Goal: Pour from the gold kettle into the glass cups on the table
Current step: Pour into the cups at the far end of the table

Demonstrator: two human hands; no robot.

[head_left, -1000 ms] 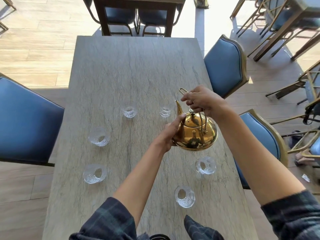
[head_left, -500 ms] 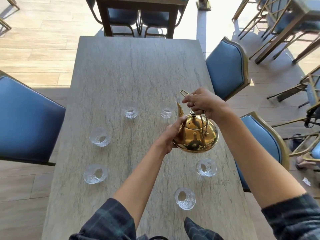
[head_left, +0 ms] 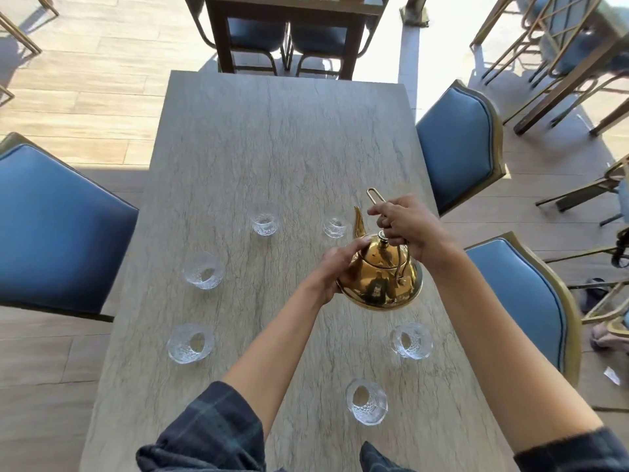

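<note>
Little has shifted: kettle (head_left: 381, 277) tips slightly further, spout toward the cup (head_left: 335, 227) at 11 o'clock. Right hand (head_left: 405, 226) holds a closed grip on the handle; left hand (head_left: 335, 270) steadies the body, both off the worktop (head_left: 272, 137). Step: aiming for a pour; no stream visible. Next: bring the spout over that rim. Six cups ring the kettle; worktop edge lies near at 3 o'clock, open room at 12.
</note>
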